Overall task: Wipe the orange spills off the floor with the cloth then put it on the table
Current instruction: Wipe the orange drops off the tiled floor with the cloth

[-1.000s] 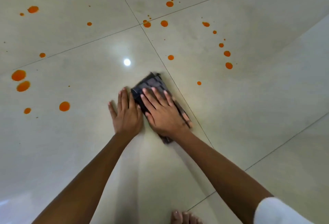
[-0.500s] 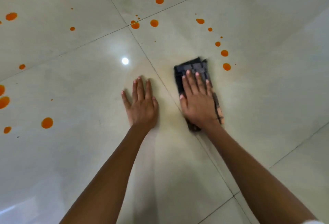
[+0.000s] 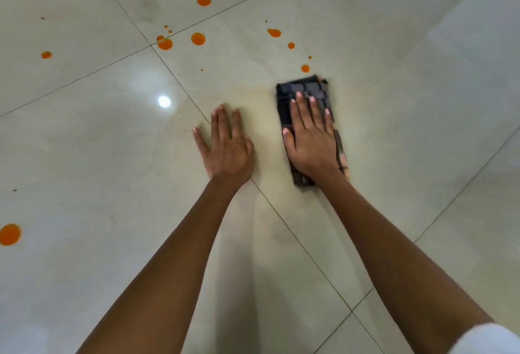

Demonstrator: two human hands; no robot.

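the dark grey folded cloth (image 3: 305, 90) lay flat on the glossy pale tiled floor (image 3: 408, 86), right of the frame's centre, its long side running up and down the picture. the right hand (image 3: 312, 142) pressed down on it with straight, slightly spread fingers and nothing curled round it. the cloth's upper end and a strip along its right edge showed past the hand. the left hand (image 3: 226, 148) rested flat on the bare tile just left of the cloth, apart from it, fingers straight and holding nothing. a small orange drop (image 3: 305, 68) sat just above the cloth's top edge, not touching it. more orange spills (image 3: 198, 38) were scattered across the upper middle of the frame, near a crossing of grout lines. a larger orange blot (image 3: 9, 234) lay at the left edge, well apart from both hands. a round white light reflection (image 3: 164, 101) shone on the tile left of centre. a white sleeve (image 3: 486, 338) showed in the lower right corner.
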